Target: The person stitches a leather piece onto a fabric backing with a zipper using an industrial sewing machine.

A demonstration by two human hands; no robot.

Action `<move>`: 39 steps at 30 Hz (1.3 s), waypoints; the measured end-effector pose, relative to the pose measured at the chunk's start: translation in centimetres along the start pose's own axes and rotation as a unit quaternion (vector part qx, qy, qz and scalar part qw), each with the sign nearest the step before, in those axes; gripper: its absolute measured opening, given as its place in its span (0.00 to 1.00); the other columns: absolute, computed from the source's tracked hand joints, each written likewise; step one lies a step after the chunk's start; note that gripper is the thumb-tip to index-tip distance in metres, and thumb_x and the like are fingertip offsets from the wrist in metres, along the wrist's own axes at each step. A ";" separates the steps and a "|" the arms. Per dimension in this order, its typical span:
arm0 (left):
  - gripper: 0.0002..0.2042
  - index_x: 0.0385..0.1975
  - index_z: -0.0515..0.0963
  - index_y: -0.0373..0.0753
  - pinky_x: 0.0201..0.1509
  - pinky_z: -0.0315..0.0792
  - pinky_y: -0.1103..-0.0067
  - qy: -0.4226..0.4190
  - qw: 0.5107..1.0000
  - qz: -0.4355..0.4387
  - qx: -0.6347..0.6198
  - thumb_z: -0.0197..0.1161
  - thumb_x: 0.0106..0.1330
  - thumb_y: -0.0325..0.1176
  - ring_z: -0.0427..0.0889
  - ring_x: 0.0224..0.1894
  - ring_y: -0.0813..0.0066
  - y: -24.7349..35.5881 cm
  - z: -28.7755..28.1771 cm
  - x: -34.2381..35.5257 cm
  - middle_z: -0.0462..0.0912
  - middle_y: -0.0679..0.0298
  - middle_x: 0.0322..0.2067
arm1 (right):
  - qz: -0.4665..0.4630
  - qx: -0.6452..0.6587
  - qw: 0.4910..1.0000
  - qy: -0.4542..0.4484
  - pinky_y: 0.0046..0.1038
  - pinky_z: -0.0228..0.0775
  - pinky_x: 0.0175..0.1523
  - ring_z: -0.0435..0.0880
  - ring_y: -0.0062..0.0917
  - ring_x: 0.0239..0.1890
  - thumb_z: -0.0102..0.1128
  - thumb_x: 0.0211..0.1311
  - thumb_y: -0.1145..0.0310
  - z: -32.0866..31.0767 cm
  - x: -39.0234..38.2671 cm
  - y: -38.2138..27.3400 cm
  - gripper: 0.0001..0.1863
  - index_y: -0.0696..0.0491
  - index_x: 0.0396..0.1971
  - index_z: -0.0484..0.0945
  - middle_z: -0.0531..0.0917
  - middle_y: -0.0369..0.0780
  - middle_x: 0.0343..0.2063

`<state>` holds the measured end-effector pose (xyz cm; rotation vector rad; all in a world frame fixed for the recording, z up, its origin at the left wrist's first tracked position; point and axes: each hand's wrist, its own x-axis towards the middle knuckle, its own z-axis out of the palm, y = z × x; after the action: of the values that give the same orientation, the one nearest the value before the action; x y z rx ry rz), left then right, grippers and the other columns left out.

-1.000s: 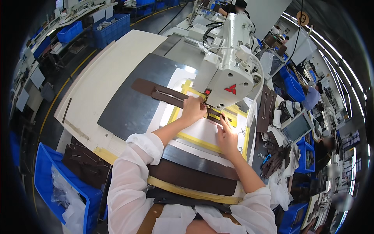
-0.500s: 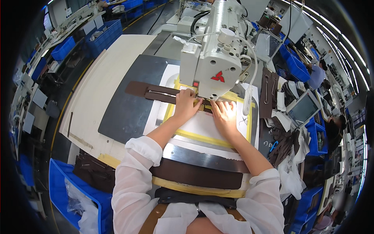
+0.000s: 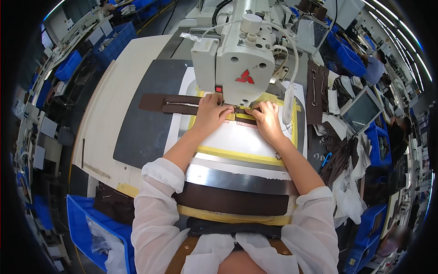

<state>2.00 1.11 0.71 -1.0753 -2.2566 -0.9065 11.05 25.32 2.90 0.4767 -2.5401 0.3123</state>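
Under the head of a large white sewing machine [image 3: 248,50] lies a dark brown strip with a zipper [image 3: 175,105], its long end reaching out to the left. My left hand [image 3: 210,115] is closed on this strip beside the needle area, thumb and fingers together. From the right, my right hand [image 3: 269,122] pinches the strip's other part, fingertips bent down close to my left thumb. Beneath both hands is a white sheet edged with yellow tape [image 3: 237,154]. The exact grip at the fingertips is partly hidden by the fingers and machine head.
Nearer me are a shiny metal plate [image 3: 237,178] and a wide brown piece [image 3: 232,200]. On the right lie brown zipper pieces [image 3: 315,96], a tablet [image 3: 361,108], blue scissors [image 3: 326,159] and scraps. A blue bin [image 3: 98,228] stands at lower left. Other people work farther off.
The whole view has shifted slightly. My right hand's fingers have gone from lying flatter to bent and pinching at the strip. My left hand stays at about the same spot on it.
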 end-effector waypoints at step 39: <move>0.24 0.65 0.77 0.47 0.69 0.58 0.62 -0.171 0.978 0.058 0.104 0.66 0.69 0.34 0.73 0.54 0.63 3.8 -2.8 -1.7 0.79 0.72 0.66 | -0.013 -0.004 1.000 0.008 0.34 0.64 0.59 0.77 0.27 0.48 0.63 0.56 0.72 1.1 -0.9 0.5 0.18 0.47 0.48 0.90 0.79 0.33 0.40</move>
<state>6.40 -0.04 2.81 -1.3293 -2.4636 -0.4491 11.02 25.71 1.47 0.5010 -2.5160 0.2964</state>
